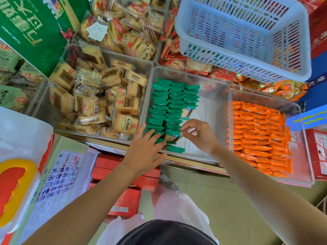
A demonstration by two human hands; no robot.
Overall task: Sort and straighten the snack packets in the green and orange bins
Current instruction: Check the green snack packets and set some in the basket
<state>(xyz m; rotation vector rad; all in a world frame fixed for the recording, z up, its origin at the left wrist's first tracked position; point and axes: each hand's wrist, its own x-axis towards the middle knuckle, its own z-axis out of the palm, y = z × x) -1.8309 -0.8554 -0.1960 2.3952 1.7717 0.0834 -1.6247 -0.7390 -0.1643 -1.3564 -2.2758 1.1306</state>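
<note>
Left hand (143, 149): your straight fingers brace the green packets (159, 106).
Right hand (200, 135): pinches 1 loose packet (172, 135), likely to align it.

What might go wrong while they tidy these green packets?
1. The right hand pinches one green packet by its end. Tugging it could topple the upright rows beside it, though the left hand rests on them.
2. A loose packet lies flat by the near wall of the bin and may be missed.
3. The basket perched behind could tip if bumped.
</note>
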